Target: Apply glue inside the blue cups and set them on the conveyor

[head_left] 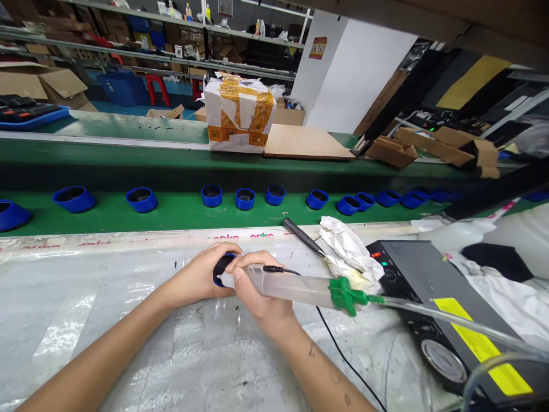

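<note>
Cupping in the curled left hand point(198, 276) a blue cup point(222, 265), tilted, over the table point(201, 366). Gripping in the closed right hand point(261, 292) a syringe point(306, 290), with its tip at the cup's mouth, apparently just inside. Farther right, on the table: tool point(300, 234), paper point(349, 249), control box point(412, 263).

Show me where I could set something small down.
Best seems the plastic sheet between the left arm and the green strip, bare but for specks and tape. The strip also has a gap between the third and fourth blue cups from the left. Right of the right hand is crowded: syringe, cable, black handle, white wad, black box.
</note>
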Action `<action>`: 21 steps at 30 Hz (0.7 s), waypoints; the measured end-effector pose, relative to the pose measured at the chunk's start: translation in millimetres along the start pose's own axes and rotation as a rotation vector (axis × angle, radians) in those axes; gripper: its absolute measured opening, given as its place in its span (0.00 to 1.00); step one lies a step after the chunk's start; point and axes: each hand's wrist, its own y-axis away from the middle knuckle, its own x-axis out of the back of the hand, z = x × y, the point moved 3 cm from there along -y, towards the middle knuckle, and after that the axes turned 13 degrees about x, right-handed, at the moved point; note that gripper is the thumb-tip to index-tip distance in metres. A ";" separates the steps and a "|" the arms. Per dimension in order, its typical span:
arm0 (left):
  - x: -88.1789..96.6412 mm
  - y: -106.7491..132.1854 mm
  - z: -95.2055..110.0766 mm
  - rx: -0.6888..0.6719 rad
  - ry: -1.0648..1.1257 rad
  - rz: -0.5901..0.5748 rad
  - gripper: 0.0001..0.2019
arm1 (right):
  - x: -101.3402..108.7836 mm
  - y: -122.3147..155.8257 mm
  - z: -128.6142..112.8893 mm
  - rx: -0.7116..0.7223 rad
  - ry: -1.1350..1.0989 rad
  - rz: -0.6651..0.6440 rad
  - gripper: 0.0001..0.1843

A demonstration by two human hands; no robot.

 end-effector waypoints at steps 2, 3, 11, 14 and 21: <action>-0.2 0.0 -0.6 -0.002 -0.001 0.005 0.25 | -1.3 -1.3 -0.8 -0.018 -0.004 0.021 0.01; -0.3 0.0 -0.8 -0.002 -0.001 0.006 0.25 | -2.0 -2.0 -1.3 -0.026 -0.010 0.033 0.00; 0.8 -0.3 -1.3 -0.007 0.001 0.010 0.26 | -5.6 -3.9 -1.7 -0.072 -0.053 0.095 0.01; 1.3 -0.3 -1.2 0.000 -0.009 0.012 0.25 | -6.0 -3.9 -0.8 -0.081 -0.057 0.101 0.02; 1.7 0.0 3.8 -0.022 0.011 0.022 0.24 | -5.4 -6.7 -0.3 -0.066 -0.094 0.151 0.01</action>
